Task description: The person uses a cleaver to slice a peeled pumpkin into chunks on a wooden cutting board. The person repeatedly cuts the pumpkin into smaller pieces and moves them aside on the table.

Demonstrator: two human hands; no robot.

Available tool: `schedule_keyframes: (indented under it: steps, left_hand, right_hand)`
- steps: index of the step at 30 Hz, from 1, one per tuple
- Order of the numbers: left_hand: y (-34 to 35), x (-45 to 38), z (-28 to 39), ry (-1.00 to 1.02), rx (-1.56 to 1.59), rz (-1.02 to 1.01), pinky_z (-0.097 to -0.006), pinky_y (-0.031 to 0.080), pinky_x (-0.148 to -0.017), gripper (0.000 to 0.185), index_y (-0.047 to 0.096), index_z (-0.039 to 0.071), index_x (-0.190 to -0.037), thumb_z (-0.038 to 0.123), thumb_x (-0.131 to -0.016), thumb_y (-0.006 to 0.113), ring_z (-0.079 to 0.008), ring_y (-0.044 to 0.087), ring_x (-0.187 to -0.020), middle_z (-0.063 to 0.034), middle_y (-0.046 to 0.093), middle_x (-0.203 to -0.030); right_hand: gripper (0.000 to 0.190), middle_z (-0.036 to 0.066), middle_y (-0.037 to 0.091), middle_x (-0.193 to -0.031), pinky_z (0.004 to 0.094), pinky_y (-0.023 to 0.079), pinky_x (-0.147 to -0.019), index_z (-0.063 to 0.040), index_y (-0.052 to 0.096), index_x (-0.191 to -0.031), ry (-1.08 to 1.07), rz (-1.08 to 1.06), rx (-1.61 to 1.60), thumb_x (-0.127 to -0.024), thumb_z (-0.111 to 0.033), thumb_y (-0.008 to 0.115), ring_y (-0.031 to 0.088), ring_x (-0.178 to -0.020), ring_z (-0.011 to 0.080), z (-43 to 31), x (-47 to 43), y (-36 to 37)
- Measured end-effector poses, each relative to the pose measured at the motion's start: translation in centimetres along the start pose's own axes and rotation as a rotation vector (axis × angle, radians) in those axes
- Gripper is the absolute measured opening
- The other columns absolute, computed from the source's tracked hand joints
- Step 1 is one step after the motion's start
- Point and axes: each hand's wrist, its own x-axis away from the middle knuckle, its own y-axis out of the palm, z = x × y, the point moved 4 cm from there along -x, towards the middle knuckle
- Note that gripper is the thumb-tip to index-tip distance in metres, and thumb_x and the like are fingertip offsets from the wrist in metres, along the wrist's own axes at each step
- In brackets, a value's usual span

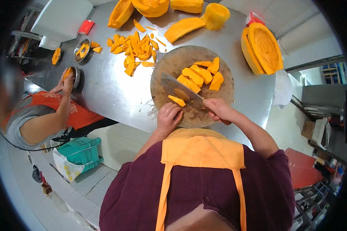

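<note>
A round wooden chopping board (169, 69) lies on the steel table before me. My right hand (219, 109) is closed on the handle of a cleaver (180, 89), whose broad blade slants across the board to the upper left. My left hand (169, 117) rests at the board's near left edge, fingers curled, its fingertips at a thin pumpkin slice (176, 100). Whether it grips the slice is not plain. Beyond the blade lie several pumpkin chunks (201, 74). To the board's upper left is a loose heap of cut pumpkin pieces (137, 49) on the table.
Large peeled pumpkin sections (185, 29) stand along the table's far side, and hollowed halves (265, 47) at the right. A co-worker in a red apron (82, 111) handles pumpkin over a metal bowl (77, 77) at the left. Green crates (79, 153) stand on the floor.
</note>
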Motion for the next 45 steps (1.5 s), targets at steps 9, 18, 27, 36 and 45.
schedule_keyframes:
  steps: [9, 18, 27, 36, 45]
  left_hand:
    - [-0.3, -2.1, -1.2, -0.137, -0.004, -0.208, -0.0446, 0.047, -0.091, 0.04, 0.062, 0.006, -0.1, 0.017, -0.067, 0.083, -0.0351, 0.059, -0.105, -0.0131, 0.062, -0.104]
    - [-1.3, -0.8, 1.0, -0.181, 0.029, -0.066, -0.0428, 0.048, -0.082, 0.032, 0.061, 0.005, -0.096, 0.021, -0.076, 0.081, -0.0344, 0.06, -0.092, -0.0126, 0.064, -0.096]
    - [1.0, -4.1, -1.0, -0.244, -0.101, -0.044, -0.0449, 0.039, -0.106, 0.066, 0.053, 0.003, -0.128, 0.038, -0.079, 0.079, -0.0374, 0.049, -0.125, -0.0173, 0.052, -0.136]
    - [4.8, -7.9, 0.7, -0.157, -0.252, -0.441, -0.0636, 0.011, -0.117, 0.118, 0.028, 0.028, -0.155, 0.063, -0.057, 0.085, -0.05, 0.011, -0.145, -0.0225, 0.013, -0.159]
    - [5.3, -9.8, -0.6, -0.133, -0.214, -0.434, -0.0655, 0.014, -0.116, 0.12, 0.029, 0.027, -0.155, 0.061, -0.056, 0.087, -0.0512, 0.014, -0.144, -0.0231, 0.014, -0.159]
  right_hand:
    - [0.045, 0.004, 0.051, -0.061, 0.0324, 0.043, -0.044, 0.0, 0.06, -0.092, -0.342, 0.187, 0.212, -0.103, -0.043, 0.05, 0.053, -0.049, 0.0163, 0.8, -0.2, 3.0]
    - [0.038, 0.0, 0.049, -0.064, 0.0284, 0.038, -0.042, -0.006, 0.054, -0.093, -0.075, 0.038, -0.19, -0.103, -0.042, 0.049, 0.043, -0.045, 0.0098, -1.4, -1.7, 1.7]
    - [0.052, 0.003, 0.047, -0.063, 0.0289, 0.038, -0.04, -0.001, 0.058, -0.116, -0.228, 0.15, -0.826, -0.106, -0.048, 0.037, 0.041, -0.043, 0.0113, 7.1, 4.2, -1.9]
    - [0.036, 0.001, 0.046, -0.064, 0.0287, 0.038, -0.04, -0.002, 0.056, -0.112, -0.22, 0.389, -1.021, -0.103, -0.037, 0.052, 0.041, -0.044, 0.0104, 13.4, 6.5, -3.7]
    - [0.034, 0.001, 0.046, -0.065, 0.0282, 0.038, -0.041, -0.002, 0.056, -0.11, -0.181, 0.408, -0.994, -0.102, -0.035, 0.055, 0.042, -0.046, 0.0105, 13.7, 5.3, -5.4]
